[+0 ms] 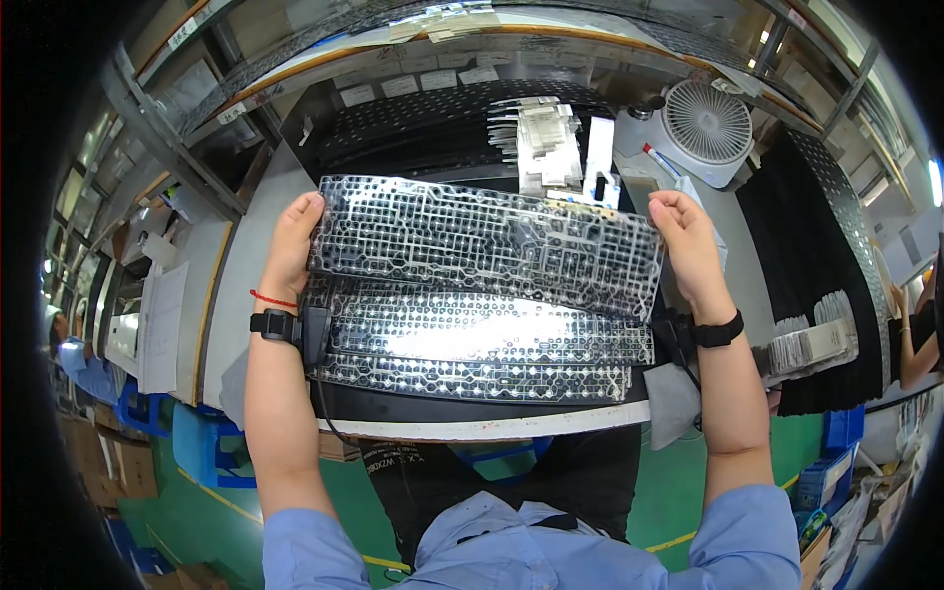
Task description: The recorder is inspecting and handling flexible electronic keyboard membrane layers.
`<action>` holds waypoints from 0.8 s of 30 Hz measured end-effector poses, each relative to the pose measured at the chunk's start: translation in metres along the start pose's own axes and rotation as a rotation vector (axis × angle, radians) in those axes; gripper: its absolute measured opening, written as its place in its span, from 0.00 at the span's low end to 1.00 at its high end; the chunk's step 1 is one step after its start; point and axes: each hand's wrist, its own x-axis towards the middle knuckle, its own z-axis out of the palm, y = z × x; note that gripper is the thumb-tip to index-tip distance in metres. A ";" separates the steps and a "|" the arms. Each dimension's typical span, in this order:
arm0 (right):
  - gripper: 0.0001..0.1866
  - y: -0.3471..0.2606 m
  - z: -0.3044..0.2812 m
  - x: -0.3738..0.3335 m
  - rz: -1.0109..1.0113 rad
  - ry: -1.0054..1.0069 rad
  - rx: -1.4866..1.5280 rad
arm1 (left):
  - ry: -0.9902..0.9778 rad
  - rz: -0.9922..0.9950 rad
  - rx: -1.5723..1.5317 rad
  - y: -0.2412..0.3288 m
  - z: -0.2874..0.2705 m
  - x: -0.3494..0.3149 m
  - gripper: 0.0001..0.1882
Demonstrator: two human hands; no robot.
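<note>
1. The workbench [246,285] is grey and runs from the shelving at the back to a pale front edge near the person's body
2. A black perforated mat [433,133] covers the bench behind the raised work, and a second dark mat [816,226] lies off to the right
3. A clear membrane sheet [482,241] with printed circuit traces is lifted above the bench, tilted slightly, gripped at both short ends
4. A stack of similar sheets [482,344] lies flat on the bench just below the raised one, glaring under the light
5. A white desk fan [708,123] stands at the back right, near a bundle of pale strips [541,143]
6. The left hand [292,241] is closed on the sheet's left end, fingers curled behind the edge and thumb in front; a black wrist strap [275,324] with a cord sits below it
7. The right hand [688,241] pinches the sheet's right end, fingers wrapped over the top corner; it wears a black band [718,332]
8. Small items by the fan, possibly a pen [661,160], are too small to identify
</note>
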 end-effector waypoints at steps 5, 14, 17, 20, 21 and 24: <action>0.09 -0.007 -0.001 -0.004 0.074 -0.156 -0.067 | 0.000 0.028 -0.022 -0.001 -0.005 0.002 0.12; 0.09 0.005 -0.010 0.005 0.042 -0.080 0.209 | 0.055 0.079 0.114 -0.004 -0.006 0.004 0.11; 0.09 0.005 -0.008 0.005 0.042 -0.077 0.216 | 0.052 0.057 0.049 -0.003 -0.010 0.003 0.11; 0.09 0.000 -0.006 0.003 0.065 -0.057 0.234 | 0.041 0.004 0.053 0.001 -0.015 0.004 0.11; 0.09 0.000 -0.007 0.003 0.062 -0.056 0.235 | 0.051 0.017 0.024 0.002 -0.010 0.003 0.11; 0.10 0.000 -0.009 0.003 0.050 -0.052 0.241 | 0.056 0.044 -0.025 0.005 0.003 -0.001 0.11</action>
